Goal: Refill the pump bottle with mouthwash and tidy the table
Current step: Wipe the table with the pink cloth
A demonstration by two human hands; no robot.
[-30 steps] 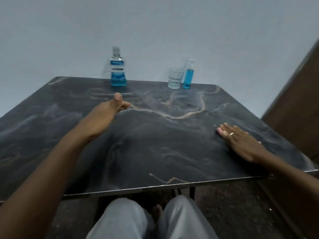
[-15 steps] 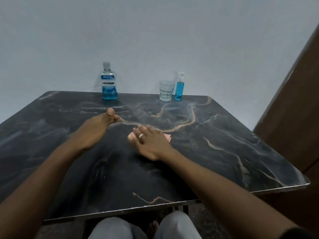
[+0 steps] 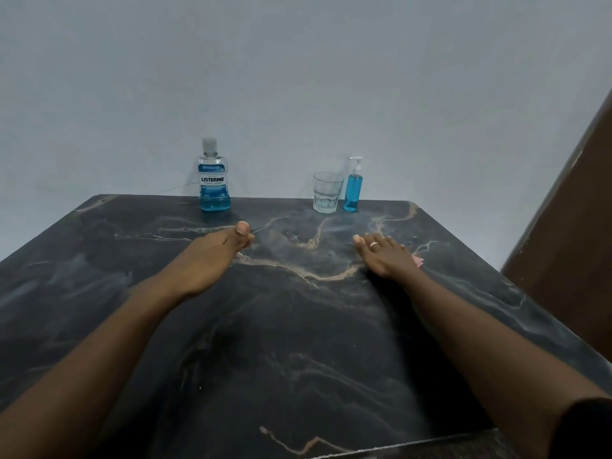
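Note:
A mouthwash bottle [image 3: 214, 176] with blue liquid low in it and its cap on stands at the far edge of the dark marble table [image 3: 298, 342]. Further right stands a small pump bottle [image 3: 353, 187] filled with blue liquid. My right hand [image 3: 384, 256] lies flat with straight fingers, pressing a pink cloth [image 3: 418, 260] against the tabletop; only a corner of the cloth shows. My left hand [image 3: 215, 256] rests on the table with its thumb up and fingers loosely curled, holding nothing.
A clear glass tumbler [image 3: 327, 192] stands just left of the pump bottle. A brown wooden panel [image 3: 569, 226] rises at the table's right side. A pale wall lies behind the far edge.
My right hand slid the pink cloth from the table's right side to the middle, then back right and further away. My left hand stayed put. The camera view tilted upward.

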